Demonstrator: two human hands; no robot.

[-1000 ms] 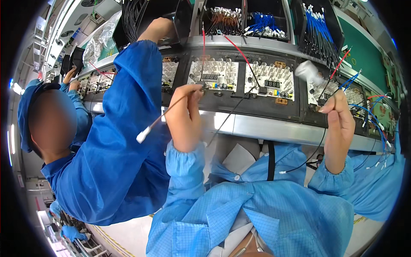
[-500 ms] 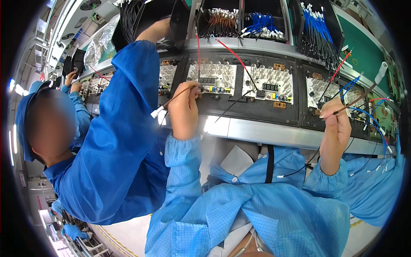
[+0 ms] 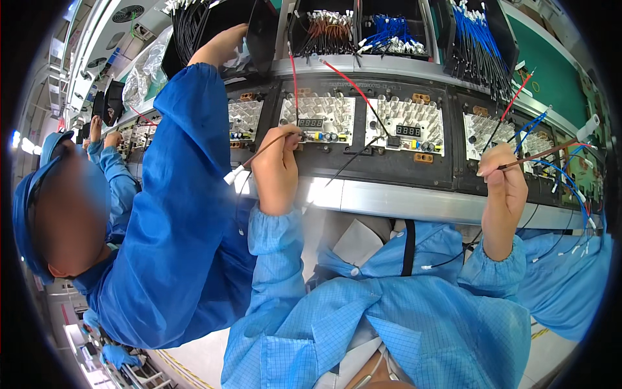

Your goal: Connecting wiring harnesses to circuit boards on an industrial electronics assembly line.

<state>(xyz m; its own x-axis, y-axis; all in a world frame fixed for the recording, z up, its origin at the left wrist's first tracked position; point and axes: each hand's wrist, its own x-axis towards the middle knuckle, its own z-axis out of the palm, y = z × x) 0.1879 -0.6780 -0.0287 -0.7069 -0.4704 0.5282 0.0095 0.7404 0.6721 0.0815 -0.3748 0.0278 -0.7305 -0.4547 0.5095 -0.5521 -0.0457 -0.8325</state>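
My left hand [image 3: 275,170] pinches a brown wire [image 3: 264,150] at the lower left edge of a circuit board [image 3: 348,120]; the wire's white connector [image 3: 234,175] hangs to the left. Over the right-hand circuit board [image 3: 475,133], my right hand [image 3: 504,188] has thumb and fingers closed on another brown wire [image 3: 538,155]. That wire runs up to the right, ending in a white connector [image 3: 587,128]. Between my hands lies a further circuit board [image 3: 407,144] with a small display and red and black wires attached. My fingers hide the wire tips in both hands.
Black bins hold brown wires [image 3: 329,29], blue wires [image 3: 392,31] and more blue-black wires [image 3: 476,42] behind the boards. A metal rail [image 3: 382,198] runs along the front. At left, a co-worker's blue sleeve [image 3: 184,162] reaches past the boards into a bin.
The white connector on the right-hand wire has swung right and down. My left hand has barely shifted, still pinching its wire. The co-worker's arm and head have moved slightly left.
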